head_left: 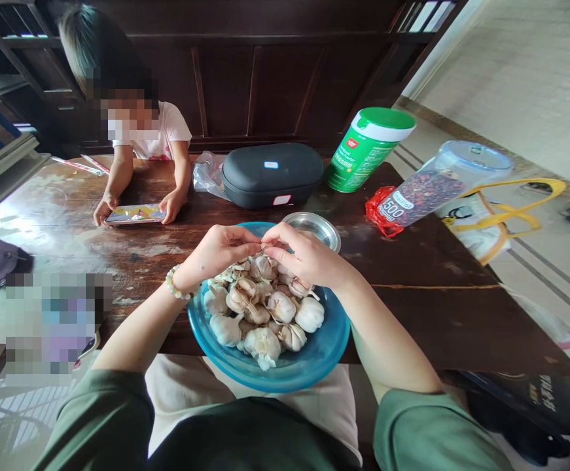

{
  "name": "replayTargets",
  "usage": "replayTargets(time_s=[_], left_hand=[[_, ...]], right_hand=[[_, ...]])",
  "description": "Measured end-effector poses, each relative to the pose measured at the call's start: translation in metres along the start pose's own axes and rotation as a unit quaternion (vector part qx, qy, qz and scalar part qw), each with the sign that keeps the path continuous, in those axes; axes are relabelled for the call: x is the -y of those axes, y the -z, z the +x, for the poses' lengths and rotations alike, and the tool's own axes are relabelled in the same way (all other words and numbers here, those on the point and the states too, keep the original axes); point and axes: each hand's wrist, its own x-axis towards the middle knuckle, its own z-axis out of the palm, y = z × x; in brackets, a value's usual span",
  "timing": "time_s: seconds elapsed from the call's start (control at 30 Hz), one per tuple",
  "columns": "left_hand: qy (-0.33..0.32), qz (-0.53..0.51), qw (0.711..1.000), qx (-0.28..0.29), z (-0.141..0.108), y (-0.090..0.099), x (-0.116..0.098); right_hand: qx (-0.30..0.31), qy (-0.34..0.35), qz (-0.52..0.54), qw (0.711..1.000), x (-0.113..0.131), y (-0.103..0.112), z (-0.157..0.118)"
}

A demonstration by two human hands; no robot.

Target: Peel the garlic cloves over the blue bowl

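A translucent blue bowl (269,381) heaped with several white garlic bulbs (281,306) stands at the table's front edge, partly over my lap. Above its far side my left hand (216,254) and my right hand (309,256) meet at the fingertips. Both are pinched on a small piece of garlic (264,247), mostly covered by the fingers. A beaded bracelet circles my left wrist. Just behind my right hand sits a round metal dish (332,229); its contents are largely hidden.
The dark wooden table (427,320) holds a black case (272,173), a green canister (366,150) and a tall clear container (427,186) on red plastic. Across the left side, another person (154,134) holds a phone (136,214). A purple cap-like item (0,261) lies at far left.
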Motion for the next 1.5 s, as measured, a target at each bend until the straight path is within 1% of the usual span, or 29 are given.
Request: replayTargets(time_s=[0.27, 0.43, 0.63, 0.83, 0.9, 1.0, 1.1, 1.3, 1.4, 1.5], left_hand=[[-0.003, 0.016, 1.0, -0.006, -0.0002, 0.0005, 0.0], [-0.028, 0.05, 0.998, -0.007, -0.0012, 0.0005, 0.0014], [-0.066, 0.141, 0.988, -0.025, -0.0027, 0.0008, -0.0008], [-0.088, 0.16, 0.982, -0.042, -0.0029, -0.0006, 0.0014], [-0.079, 0.143, 0.986, -0.041, -0.0029, -0.0008, 0.0015], [-0.043, 0.062, 0.997, -0.027, -0.0023, -0.0005, 0.0009], [-0.022, -0.001, 0.999, -0.024, -0.0012, -0.0005, 0.0006], [-0.018, -0.013, 1.0, -0.018, 0.0004, -0.0006, 0.0024], [-0.014, -0.024, 1.0, -0.013, 0.0002, -0.0002, 0.0029], [-0.024, -0.019, 1.0, -0.009, 0.0, 0.0001, 0.0026]], right_hand=[[0.002, 0.002, -0.008, 1.0, 0.0023, 0.0007, 0.0006], [0.001, 0.022, -0.006, 1.0, 0.0004, -0.0009, 0.0004], [0.004, 0.023, -0.019, 1.0, -0.0005, -0.0046, 0.0007], [0.007, 0.036, -0.023, 0.999, 0.002, -0.0055, 0.0008], [0.003, 0.038, -0.013, 0.999, 0.0031, -0.005, 0.0011], [-0.012, 0.03, -0.004, 0.999, 0.0036, -0.0037, 0.0015], [-0.025, 0.012, -0.009, 1.0, 0.0031, -0.0024, 0.0009], [-0.017, -0.007, -0.028, 0.999, 0.0027, -0.0012, -0.0009], [-0.021, 0.003, -0.034, 0.999, 0.0012, -0.0024, -0.0013], [-0.03, 0.022, -0.041, 0.998, -0.0018, -0.0043, -0.0015]])
